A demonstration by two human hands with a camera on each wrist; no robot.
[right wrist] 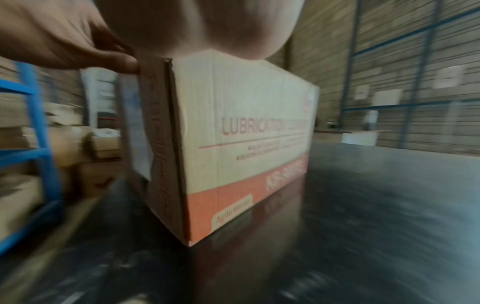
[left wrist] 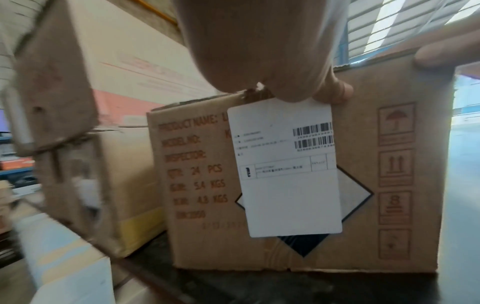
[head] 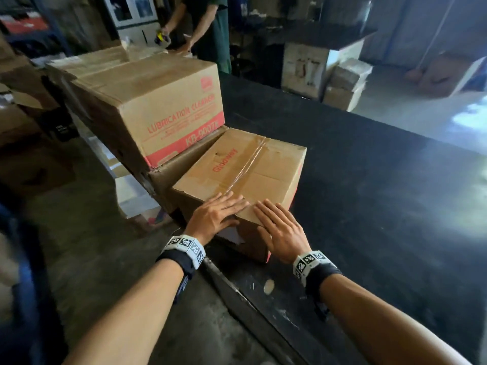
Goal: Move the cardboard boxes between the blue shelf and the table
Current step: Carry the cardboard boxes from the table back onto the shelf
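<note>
On the far left, a blue shelf (right wrist: pixel 39 131) is standing off the table's side, its bays holding blurred cartons, with bare floor lying between it and the table. Next along, a large stacked box (head: pixel 158 101) printed "LUBRICATION CLEANER" is sitting on top of another carton at the table's left edge; its near bottom corner is overhanging that carton slightly. Just beside this stack, and touching it along its far left side, the small cardboard box (head: pixel 245 167) is resting on the black table (head: pixel 382 206), close to the near left corner of the tabletop and turned at an angle to the table's edge. A white shipping label (left wrist: pixel 288 168) is sticking to the end face turned toward the person.

The left hand (head: pixel 214 217) is lying flat on the box's near top edge with fingers straight, the thumb hanging over onto the labelled face; it is pressing, not clasping. The right hand (head: pixel 282 230) is likewise lying with fingers spread straight over the near right top corner, palm on the cardboard, gripping nothing.

To the right, the tabletop is stretching away dark and uncluttered toward its far edge. Beyond the table's far side, a second person (head: pixel 203 30) is standing at the boxes, and more cartons (head: pixel 345 83) are piled on the floor farther right.
</note>
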